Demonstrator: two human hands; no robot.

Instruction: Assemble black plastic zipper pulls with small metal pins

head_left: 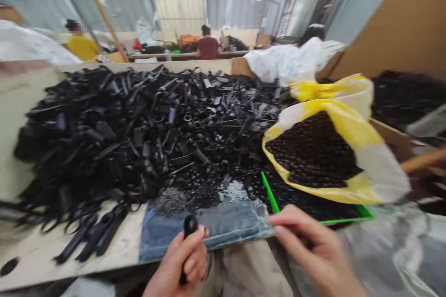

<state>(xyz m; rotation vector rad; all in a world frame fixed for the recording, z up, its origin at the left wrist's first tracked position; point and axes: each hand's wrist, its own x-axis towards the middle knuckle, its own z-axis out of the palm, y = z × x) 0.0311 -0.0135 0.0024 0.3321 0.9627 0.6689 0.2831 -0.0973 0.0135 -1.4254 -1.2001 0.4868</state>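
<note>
My left hand (184,262) is closed around a black plastic piece with a rounded, ring-like top (190,225), held upright at the table's front edge. To its right, my right hand (310,246) has thumb and forefinger brought close together in a pinch; anything between the tips is too small to make out. Between and behind the hands lies a folded blue denim cloth (223,222). On its far side sit small silvery screws (232,192), a heap of tiny grey parts (171,200) and small black beads or caps (200,185).
A large heap of black plastic parts (139,120) covers the table. At right, an open yellow-and-white bag (379,167) holds small dark round pieces (313,153), above a green-edged tray (348,220). Several finished-looking black handles (99,234) lie front left. People sit at the back.
</note>
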